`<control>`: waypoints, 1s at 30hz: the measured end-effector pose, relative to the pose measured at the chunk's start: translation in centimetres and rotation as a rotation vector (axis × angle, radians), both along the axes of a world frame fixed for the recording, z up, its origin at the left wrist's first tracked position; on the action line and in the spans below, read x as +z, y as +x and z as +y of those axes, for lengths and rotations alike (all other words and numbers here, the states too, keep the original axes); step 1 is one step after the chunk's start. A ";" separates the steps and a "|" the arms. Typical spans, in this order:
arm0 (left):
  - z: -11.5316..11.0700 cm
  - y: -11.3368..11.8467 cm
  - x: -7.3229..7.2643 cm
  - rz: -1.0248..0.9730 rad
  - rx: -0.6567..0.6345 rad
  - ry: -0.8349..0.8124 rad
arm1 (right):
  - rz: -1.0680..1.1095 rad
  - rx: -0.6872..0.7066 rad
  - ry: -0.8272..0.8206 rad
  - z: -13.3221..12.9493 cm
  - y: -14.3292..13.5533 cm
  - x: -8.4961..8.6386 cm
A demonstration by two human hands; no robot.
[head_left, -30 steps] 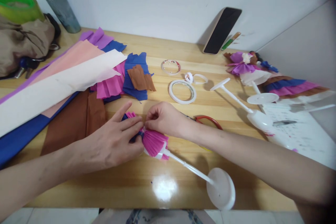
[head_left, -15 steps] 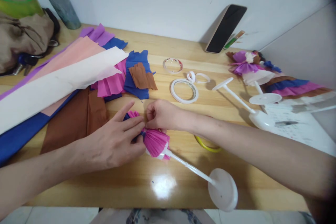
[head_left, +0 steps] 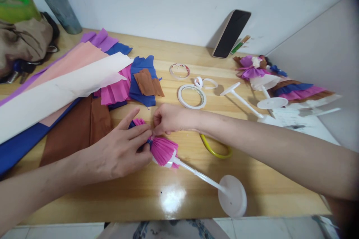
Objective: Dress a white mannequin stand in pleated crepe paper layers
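Observation:
A piece of pink crepe paper (head_left: 164, 150), gathered into pleats with a blue band at its waist, lies over the upper end of a white plastic stand (head_left: 198, 174). The stand rests on its side, its round base (head_left: 232, 196) toward the lower right. My left hand (head_left: 125, 147) presses the gathered part from the left, thumb and fingers closed around it, index finger raised. Against the same waist my right hand (head_left: 168, 119) is closed in a pinch; what its fingertips hold is too small to make out. Some blue paper shows beyond the left fingers.
Long crepe paper strips (head_left: 56, 86) and cut pieces (head_left: 143, 82) cover the left. Behind my hands are tape rolls (head_left: 192, 96); a yellow ring (head_left: 214, 149) lies under my right forearm. A phone (head_left: 232, 33) leans on the wall. White stands (head_left: 246, 102) and a paper-dressed doll (head_left: 254, 67) are at right.
The view has shifted slightly. My right hand has tilted a little at the gathered waist, still pinched. My left hand keeps its hold on the pink crepe paper.

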State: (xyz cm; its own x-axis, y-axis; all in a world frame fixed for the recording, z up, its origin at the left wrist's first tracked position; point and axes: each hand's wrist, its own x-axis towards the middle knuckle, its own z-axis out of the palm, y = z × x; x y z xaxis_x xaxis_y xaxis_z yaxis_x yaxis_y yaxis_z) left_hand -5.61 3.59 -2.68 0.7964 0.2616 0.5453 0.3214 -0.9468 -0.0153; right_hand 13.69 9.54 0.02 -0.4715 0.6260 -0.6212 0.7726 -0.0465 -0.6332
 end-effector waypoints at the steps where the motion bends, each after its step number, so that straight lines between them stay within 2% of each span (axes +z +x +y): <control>1: 0.0 0.0 0.1 0.006 0.003 0.003 | 0.027 -0.039 -0.048 0.0 0.1 -0.1; 4: -0.1 0.0 0.5 0.022 0.012 0.001 | 0.094 -0.135 -0.156 0.2 0.6 -0.4; 9: -0.2 0.2 0.7 -0.019 0.012 0.007 | 0.224 -0.196 -0.326 0.9 1.2 -1.4; 14: -0.2 0.2 0.4 0.003 0.013 0.007 | 0.275 -0.231 -0.382 1.1 1.6 -1.7; 26: 0.0 0.1 0.2 0.017 0.018 0.010 | 0.357 -0.220 -0.490 1.0 2.0 -1.1; 30: -0.1 0.0 0.2 0.020 0.003 0.002 | 0.406 -0.254 -0.543 1.1 2.4 -1.2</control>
State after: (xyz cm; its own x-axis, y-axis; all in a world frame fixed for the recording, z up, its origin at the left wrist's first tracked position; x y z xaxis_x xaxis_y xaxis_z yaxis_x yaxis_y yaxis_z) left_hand -5.57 3.50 -2.44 0.8065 0.2623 0.5298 0.3234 -0.9459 -0.0240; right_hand 16.12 10.66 -1.13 -0.6119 0.4000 -0.6824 0.4048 -0.5829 -0.7046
